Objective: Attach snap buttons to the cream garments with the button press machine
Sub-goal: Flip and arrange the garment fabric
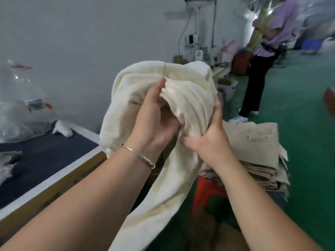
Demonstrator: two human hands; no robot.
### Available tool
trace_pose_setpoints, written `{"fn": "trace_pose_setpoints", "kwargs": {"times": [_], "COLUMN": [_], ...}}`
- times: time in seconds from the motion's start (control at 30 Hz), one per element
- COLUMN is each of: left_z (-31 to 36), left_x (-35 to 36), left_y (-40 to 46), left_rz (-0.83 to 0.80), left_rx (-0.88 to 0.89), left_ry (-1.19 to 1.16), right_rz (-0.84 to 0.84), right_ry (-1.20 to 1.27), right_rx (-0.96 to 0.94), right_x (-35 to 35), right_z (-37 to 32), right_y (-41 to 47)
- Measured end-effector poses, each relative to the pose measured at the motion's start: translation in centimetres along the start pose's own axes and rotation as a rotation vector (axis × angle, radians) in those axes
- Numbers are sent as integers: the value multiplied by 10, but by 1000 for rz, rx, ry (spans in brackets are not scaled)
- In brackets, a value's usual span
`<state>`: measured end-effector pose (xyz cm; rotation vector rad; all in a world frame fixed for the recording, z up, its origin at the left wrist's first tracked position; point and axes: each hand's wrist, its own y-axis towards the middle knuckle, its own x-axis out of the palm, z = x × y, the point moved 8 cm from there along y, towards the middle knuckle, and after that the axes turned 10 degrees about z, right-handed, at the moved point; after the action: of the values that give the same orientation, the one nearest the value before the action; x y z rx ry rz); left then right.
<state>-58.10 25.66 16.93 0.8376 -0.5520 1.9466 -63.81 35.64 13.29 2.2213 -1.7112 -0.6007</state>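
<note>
Cream garment (183, 82) bunched between fingers of left hand (154, 118), right hand (208, 138).

Cream garment (183, 82) bunched mid-air (folds gathered), tail hanging down.

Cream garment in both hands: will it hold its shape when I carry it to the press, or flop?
Probably floppy: the cream garment bunches into folds where the left hand and right hand grip it. Its unsupported lower part droops, so it may drag. It looks light.
</note>
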Motion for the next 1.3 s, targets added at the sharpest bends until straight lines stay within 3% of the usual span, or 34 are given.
{"fn": "trace_pose_setpoints", "kwargs": {"times": [0.13, 0.27, 0.43, 0.57, 0.73, 0.9, 1.0, 1.1, 1.17, 1.3], "left_z": [-26, -35, -40, -25, -35, -97, -144, -195, -226, -273], "left_x": [35, 59, 85, 102, 38, -63, -138, -201, -230, -265], "left_y": [-9, -19, -39, -48, -37, -26, -19, -30, -41, -56], "left_rz": [-183, -262, -374, -400, -356, -244, 13, 350, 520, 655], "left_rx": [-42, 102, 127, 107, 79, -152, -356, -564, -599, -678], "left_ry": [-43, 224, 418, 487, 639, 568, 476, 225, 195, 190], "right_rz": [293, 394, 269, 165, -116, -280, -397, -495, -561, -649], "right_ry": [135, -334, -881, -1147, -1273, -1306, -1253, -1130, -1074, -793], "right_rx": [-7, -276, -555, -635, -653, -736, -588, -263, -34, 334], "right_x": [-58, -136, -179, -180, -135, -84, -64, -51, -41, -28], "right_z": [-3, -64, -167, -210, -163, -70, 17, 122, 190, 266], "right_y": [5, 17, 10, 6, -13, -38, -67, -110, -141, -180]}}
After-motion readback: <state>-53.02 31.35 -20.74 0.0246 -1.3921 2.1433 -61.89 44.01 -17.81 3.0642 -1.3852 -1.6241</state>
